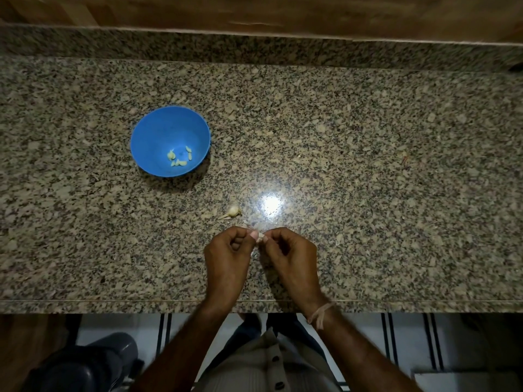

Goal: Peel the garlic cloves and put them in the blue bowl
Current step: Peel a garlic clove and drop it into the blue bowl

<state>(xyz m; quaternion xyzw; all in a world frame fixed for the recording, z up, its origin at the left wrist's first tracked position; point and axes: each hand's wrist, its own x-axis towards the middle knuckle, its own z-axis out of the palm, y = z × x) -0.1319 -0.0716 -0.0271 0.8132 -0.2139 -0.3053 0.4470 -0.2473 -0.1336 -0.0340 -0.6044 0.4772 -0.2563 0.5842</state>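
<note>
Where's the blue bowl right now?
In the head view the blue bowl sits on the granite counter, left of centre, beyond and left of the left hand, with a loose garlic piece lying between them.

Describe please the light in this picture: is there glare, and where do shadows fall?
Head view: a bright glare spot sits on the counter, right of the loose garlic; the bowl casts a soft shadow on its near side; the floor below is dim.

The bowl (158, 137) is bright blue; the peeled cloves (179, 159) inside are pale yellow; the surface (368, 154) is speckled grey, tan and black.
</note>
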